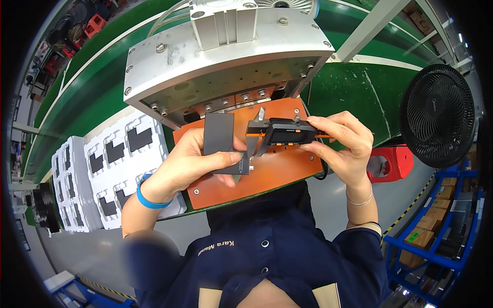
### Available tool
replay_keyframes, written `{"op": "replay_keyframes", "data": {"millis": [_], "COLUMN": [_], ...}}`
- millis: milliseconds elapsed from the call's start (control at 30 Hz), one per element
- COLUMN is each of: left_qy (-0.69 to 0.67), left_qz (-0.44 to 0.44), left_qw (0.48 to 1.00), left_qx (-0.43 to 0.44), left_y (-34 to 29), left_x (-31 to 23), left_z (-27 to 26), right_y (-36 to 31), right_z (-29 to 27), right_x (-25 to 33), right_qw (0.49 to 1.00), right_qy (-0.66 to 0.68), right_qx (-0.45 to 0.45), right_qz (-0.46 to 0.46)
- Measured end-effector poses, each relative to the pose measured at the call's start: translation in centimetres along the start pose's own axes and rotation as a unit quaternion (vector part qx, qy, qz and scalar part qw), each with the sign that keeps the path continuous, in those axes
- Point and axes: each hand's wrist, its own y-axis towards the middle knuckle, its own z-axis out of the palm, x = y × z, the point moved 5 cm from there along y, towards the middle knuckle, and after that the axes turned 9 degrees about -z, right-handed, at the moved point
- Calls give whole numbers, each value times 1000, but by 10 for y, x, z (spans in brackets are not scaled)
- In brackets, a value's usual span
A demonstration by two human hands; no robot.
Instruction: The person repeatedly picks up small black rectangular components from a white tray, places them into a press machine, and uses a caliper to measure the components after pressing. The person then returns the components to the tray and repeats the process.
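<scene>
In my left hand (192, 161) is a flat dark-grey L-shaped piece (219, 132), gripped with the thumb across its lower arm and the fingers behind. My right hand (345, 146) pinches a black digital caliper (288, 134) with orange buttons between thumb and fingers. The caliper's jaws (252, 141) point left, right beside the edge of the piece; whether they touch it I cannot tell. Both things are held above an orange base plate (277, 177) with screws at its corners.
Beyond my hands stands a metal press fixture (231, 61). Stacked white trays (128, 174) with dark L-shaped pieces lie at the left. To the right are a black fan (436, 115), a red stool (393, 164) and a blue rack with cartons (436, 218).
</scene>
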Motion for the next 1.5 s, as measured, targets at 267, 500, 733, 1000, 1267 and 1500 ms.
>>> {"op": "replay_keyframes", "data": {"millis": [267,500,733,1000,1267,1500], "left_qy": [-3,-6,-1,-2,8,5], "left_qz": [-7,2,5,5,10,8], "left_qw": [1000,1000,1000,1000,1000,999], "left_qx": [8,2,-15,-16,-19,-35], "left_y": [1,1,2,1,2,1], "left_x": [2,2,4,4,6,2], "left_z": [-3,-2,-3,-3,-5,-2], "right_y": [-2,-5,-5,-8,-8,-9], "right_z": [5,5,5,6,2,6], "right_x": [-2,-1,1,0,4,5], "right_qw": [1000,1000,1000,1000,1000,999], "right_qy": [15,7,0,1,13,18], "right_qx": [-13,-20,-19,-27,-20,-19], "right_qz": [3,-2,-16,-9,-16,-23]}}
